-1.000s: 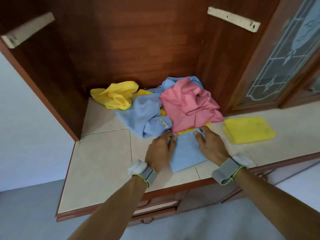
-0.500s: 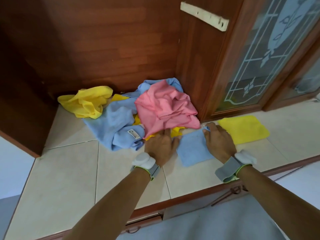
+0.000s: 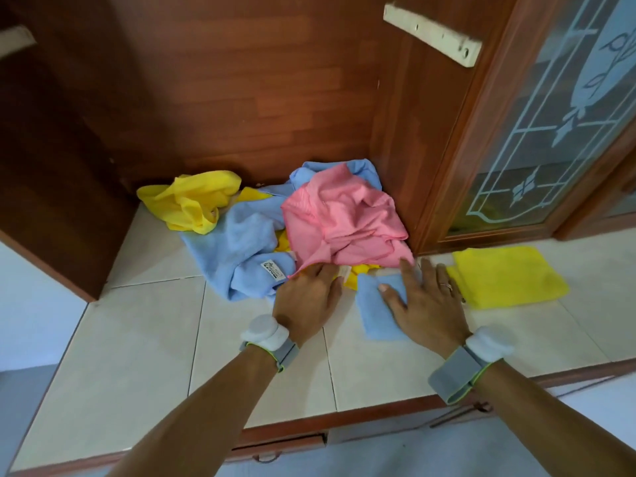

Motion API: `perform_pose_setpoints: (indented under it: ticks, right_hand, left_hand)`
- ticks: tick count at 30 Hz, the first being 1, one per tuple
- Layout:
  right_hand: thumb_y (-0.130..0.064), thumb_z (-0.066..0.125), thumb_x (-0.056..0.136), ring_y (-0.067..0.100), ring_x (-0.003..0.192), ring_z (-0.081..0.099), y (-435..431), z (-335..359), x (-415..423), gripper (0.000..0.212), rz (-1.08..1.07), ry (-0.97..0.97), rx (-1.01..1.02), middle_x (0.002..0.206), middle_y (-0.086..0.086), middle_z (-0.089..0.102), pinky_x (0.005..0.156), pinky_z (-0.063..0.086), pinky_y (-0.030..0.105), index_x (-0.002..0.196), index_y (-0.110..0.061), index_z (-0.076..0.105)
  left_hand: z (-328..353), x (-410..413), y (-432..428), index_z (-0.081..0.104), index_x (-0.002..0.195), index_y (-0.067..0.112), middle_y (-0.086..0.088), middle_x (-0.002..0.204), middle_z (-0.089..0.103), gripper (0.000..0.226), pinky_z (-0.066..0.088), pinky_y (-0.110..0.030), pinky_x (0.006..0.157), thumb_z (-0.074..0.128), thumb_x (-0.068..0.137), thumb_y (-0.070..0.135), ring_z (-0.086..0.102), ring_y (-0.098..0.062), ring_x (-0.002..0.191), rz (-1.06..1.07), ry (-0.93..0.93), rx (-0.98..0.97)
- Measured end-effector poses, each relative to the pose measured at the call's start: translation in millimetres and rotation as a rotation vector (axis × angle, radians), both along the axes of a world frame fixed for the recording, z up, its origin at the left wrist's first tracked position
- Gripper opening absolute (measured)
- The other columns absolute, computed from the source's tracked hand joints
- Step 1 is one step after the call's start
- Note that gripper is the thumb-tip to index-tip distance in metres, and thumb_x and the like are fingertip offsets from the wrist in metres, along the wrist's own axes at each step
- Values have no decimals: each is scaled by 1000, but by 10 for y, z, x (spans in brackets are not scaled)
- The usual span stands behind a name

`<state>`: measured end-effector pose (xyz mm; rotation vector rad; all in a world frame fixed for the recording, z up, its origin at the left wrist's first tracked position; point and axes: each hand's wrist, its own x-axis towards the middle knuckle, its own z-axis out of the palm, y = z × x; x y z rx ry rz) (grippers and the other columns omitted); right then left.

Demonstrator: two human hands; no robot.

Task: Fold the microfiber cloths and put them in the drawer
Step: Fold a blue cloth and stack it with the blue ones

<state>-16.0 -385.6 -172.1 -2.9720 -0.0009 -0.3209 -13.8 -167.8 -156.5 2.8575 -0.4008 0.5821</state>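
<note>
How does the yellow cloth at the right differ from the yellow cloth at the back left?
The right yellow cloth is folded into a flat rectangle; the back-left yellow cloth is crumpled and bunched. The right one lies apart from the pile, beside the right hand; the back-left one touches the loose blue cloth. Both rest on the tiled counter.

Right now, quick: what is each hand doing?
Left hand: open, fingers reaching under the crumpled pink microfiber cloth, gripping nothing visible.
Right hand: open, pressed flat on the small folded blue microfiber cloth.
</note>
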Motion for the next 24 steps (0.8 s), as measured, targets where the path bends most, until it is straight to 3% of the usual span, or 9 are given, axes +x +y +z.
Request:
perform_pose_setpoints:
  ticks: [3,7,10,13,16,19,24]
  right_hand:
    - [-70,25,85,50,124,48,-18,15,44,80,-16,-9,7,139,27,49,102,39,57,143,-17,45]
    - [-72,23,85,51,121,48,1,59,17,83,-17,-25,-12,137,27,49,101,39,59,142,-16,44]
    - [-66,33,84,50,123,45,62,212,-22,77,19,-75,-30,139,26,46,103,36,61,142,-16,44]
    - [-58,45,87,45,127,42,242,421,-80,67,140,-190,-14,138,21,46,105,33,57,139,-16,46]
    - [-46,53,88,35,119,48,552,587,-142,52,331,-249,167,130,13,51,95,45,48,131,-16,53]
    - [-32,63,88,24,111,53,994,711,-249,40,495,-235,340,119,4,57,91,43,35,126,-20,57]
    - [-41,69,80,16,101,54,1637,815,-194,55,572,-105,526,113,0,55,80,47,31,131,-26,52]
  left_hand:
    - [17,-80,159,61,111,19,-5,100,62,27,47,-34,48,53,90,33,62,-31,73,62,-97,12]
    - [21,-139,529,60,115,12,-15,103,55,35,41,-42,66,60,88,35,51,-34,82,213,-198,29]
    - [40,-213,847,57,125,15,-15,120,54,50,41,-44,76,59,82,42,50,-37,98,349,-100,57]
    - [87,-283,1127,62,115,16,-12,104,61,46,49,-43,70,45,80,41,60,-39,90,327,73,-57]
    - [203,-328,1190,66,110,16,-11,95,64,35,50,-39,63,49,80,23,62,-40,83,272,37,-219]
    - [373,-374,1181,67,112,16,-11,95,64,32,49,-39,63,51,83,18,61,-39,82,205,-96,-329]
    - [576,-301,1152,68,108,15,-10,89,63,38,36,-31,61,40,87,32,58,-32,82,140,-112,-461]
